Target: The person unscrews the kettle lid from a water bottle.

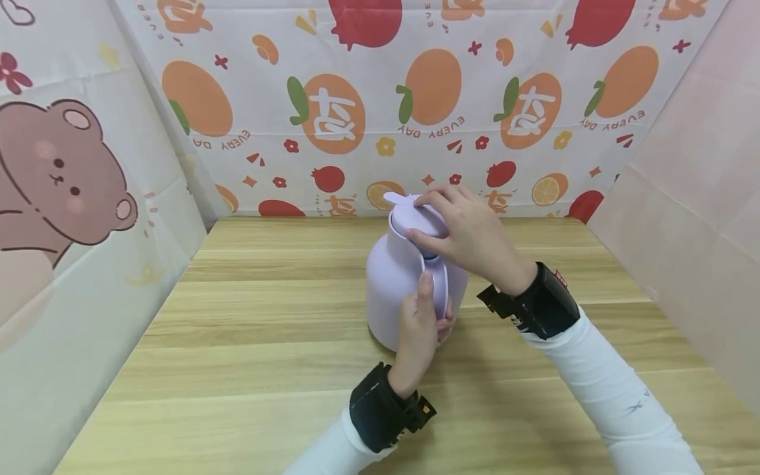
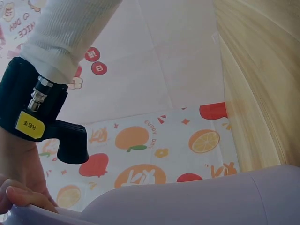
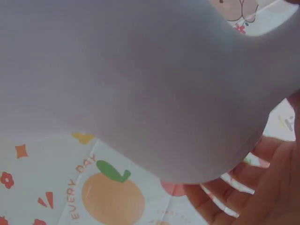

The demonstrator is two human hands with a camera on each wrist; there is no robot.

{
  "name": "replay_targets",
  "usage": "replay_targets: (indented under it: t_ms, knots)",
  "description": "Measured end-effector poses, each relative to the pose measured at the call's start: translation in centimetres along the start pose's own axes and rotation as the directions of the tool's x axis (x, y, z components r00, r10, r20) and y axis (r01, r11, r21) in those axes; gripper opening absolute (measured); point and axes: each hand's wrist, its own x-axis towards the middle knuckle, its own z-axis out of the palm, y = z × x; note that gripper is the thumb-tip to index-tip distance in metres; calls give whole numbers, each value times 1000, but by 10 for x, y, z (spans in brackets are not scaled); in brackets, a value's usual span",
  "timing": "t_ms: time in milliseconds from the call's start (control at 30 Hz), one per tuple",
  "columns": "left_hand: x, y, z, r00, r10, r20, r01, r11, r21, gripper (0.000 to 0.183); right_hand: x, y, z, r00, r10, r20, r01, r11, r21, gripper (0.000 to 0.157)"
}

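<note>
A lilac insulated jug [image 1: 388,280] stands upright on the wooden table. Its handle [image 1: 439,284] faces me, and my left hand [image 1: 418,323] grips it with the thumb lying along the near side. On top, my right hand [image 1: 460,227] holds the round lilac lid [image 1: 418,220], thumb on the near edge and fingers over the far side. A small spout tip [image 1: 394,197] points away to the left. The left wrist view shows the jug's side [image 2: 197,201] and my right hand [image 2: 23,187]. In the right wrist view the jug [image 3: 164,93] fills most of the picture.
The wooden table [image 1: 267,369] extends around the jug. A fruit-patterned cloth [image 1: 380,132] hangs along its back edge. A cloth with a bear [image 1: 65,171] borders the left, and a pale cloth [image 1: 695,198] the right. Black camera bands [image 1: 546,300] circle both wrists.
</note>
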Motion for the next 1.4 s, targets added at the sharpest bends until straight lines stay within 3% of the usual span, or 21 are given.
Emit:
replay_targets:
  t_ms: [300,433,533,633,800,900,1033,1233,1400]
  knots:
    - [0,0,0,1000,-9,5,9,1000,13,66,0,19,-11,982,-45,183,3,975,221,38]
    - [0,2,0,1000,-16,1,16,1000,19,65,0,29,-11,974,-100,205,20,934,358,37]
    - [-1,2,0,1000,-15,-3,15,1000,19,65,0,32,-10,972,-117,203,27,918,396,38]
    - [-1,2,0,1000,-14,-2,14,1000,14,65,-2,29,-8,978,-104,180,36,937,347,37]
    - [-2,1,0,1000,-10,8,10,1000,-1,64,-2,15,-6,997,-57,53,49,988,145,40]
    - [-2,1,0,1000,-3,8,3,1000,-4,64,-1,6,-4,999,-33,-6,33,999,36,43]
    - [-2,2,0,1000,5,6,-5,1000,0,63,0,-2,-2,999,-27,-28,26,998,-48,44]
    - [-2,1,0,1000,-5,0,5,1000,4,64,0,-3,0,999,-34,-32,32,998,-58,40]
    - [-2,1,-1,1000,-10,-6,10,1000,7,64,0,5,-1,998,-58,24,58,998,7,37]
